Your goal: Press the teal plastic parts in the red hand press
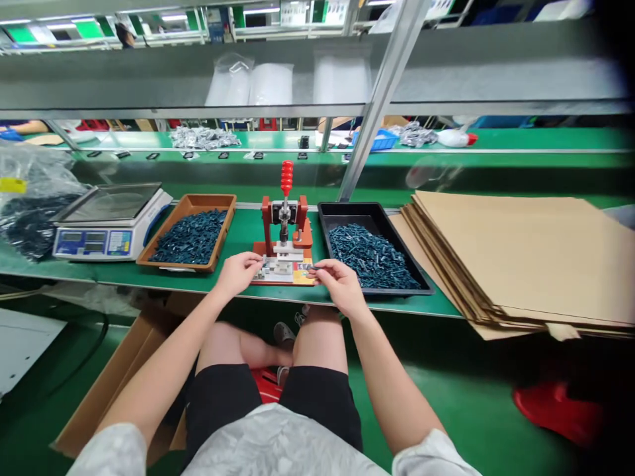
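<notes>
A small hand press [284,225] with a red ribbed handle stands on the green bench in front of me. My left hand [240,272] is at the left of its base, fingertips pinched together; anything between them is too small to make out. At the base's right side, my right hand [339,280] pinches a small dark piece [313,268] between thumb and finger. An orange-brown tray [229,228] of dark blue-green small parts [191,238] lies left of the press. A black tray [357,211] with similar parts [372,258] lies to its right.
A digital scale [106,221] and a plastic bag of dark parts [34,211] occupy the bench's left. Stacked cardboard sheets [530,251] lie at the right. A slanted metal post [377,106] rises behind the black tray. An open cardboard box [124,377] is below the bench.
</notes>
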The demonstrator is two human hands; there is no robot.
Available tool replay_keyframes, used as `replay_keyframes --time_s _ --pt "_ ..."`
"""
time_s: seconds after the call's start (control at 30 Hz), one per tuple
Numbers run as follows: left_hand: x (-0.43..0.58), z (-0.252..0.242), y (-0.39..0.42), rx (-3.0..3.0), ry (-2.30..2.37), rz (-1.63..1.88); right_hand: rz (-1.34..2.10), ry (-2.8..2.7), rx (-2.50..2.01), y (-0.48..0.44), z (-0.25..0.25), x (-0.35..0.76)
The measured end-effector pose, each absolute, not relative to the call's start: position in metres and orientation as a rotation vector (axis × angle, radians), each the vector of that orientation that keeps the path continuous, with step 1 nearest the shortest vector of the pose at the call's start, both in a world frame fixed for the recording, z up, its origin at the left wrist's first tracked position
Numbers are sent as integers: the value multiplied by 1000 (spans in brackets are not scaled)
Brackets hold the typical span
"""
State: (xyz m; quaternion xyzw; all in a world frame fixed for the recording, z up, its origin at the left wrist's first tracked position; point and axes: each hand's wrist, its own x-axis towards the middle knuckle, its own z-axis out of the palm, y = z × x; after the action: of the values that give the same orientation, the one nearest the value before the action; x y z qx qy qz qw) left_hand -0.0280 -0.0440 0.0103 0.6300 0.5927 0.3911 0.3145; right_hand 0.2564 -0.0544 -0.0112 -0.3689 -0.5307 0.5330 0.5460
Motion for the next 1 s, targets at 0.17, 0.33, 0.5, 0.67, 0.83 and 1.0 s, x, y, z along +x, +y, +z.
replay_keyframes --time_s 0.17,0.33,0.5,0.67,0.83,1.0 --pt "-5 -6 -14 2133 1669 818 718 -1609 -1060 -53 -56 231" --pt "4 -12 3 2344 1748 704 591 -1681 -1128 -50 -74 233" --pt "16 -11 -1 2438 1726 523 620 -1655 -1194 -53 -72 232" --pt "21 -9 -5 2450 1706 480 664 -1623 -1223 -54 -73 232" --pt "27 -9 -1 2335 1789 452 798 -1491 -1211 -51 -72 228" --pt "22 -8 -2 2276 1703 540 731 -1535 -1185 -27 -64 216"
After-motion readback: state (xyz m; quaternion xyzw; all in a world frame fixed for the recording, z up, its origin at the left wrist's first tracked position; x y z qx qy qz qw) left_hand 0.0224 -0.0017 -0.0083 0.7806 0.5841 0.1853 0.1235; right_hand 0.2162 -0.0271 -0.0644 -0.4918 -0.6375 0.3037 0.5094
